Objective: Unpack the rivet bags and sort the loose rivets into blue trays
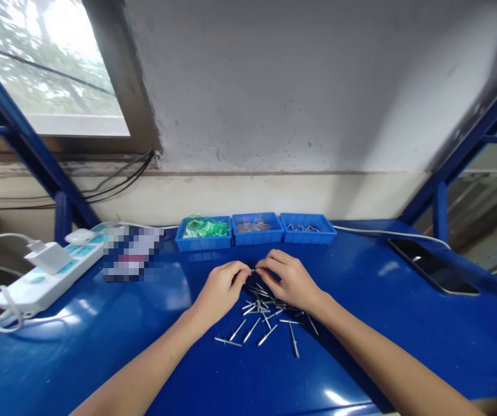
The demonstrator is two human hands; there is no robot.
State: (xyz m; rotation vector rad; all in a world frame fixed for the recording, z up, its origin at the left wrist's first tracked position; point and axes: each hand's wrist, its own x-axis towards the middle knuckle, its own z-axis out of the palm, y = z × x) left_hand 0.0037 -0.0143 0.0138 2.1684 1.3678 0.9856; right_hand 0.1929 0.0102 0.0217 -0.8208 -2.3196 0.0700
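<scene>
Silvery held rivet [253, 270], long axis sideways

Metal pins [266, 319] are shiny; the tabletop [214, 381] beneath, glossy; from them, at twelve o'clock, plastic bins [258, 237] and a matt, scuffed wall [274, 104]; at nine, a plastic power strip [53, 289]; towards three, a glossy phone [433, 267].

A scuffed gray wall [292, 86] is seen behind, edged below by a cream band [248, 193]. Trees [75, 95] are framed by a window [121, 75], upper left. Blue tabletop [214, 381], glare-streaked, is flanked by slanted blue posts [469, 149].
</scene>
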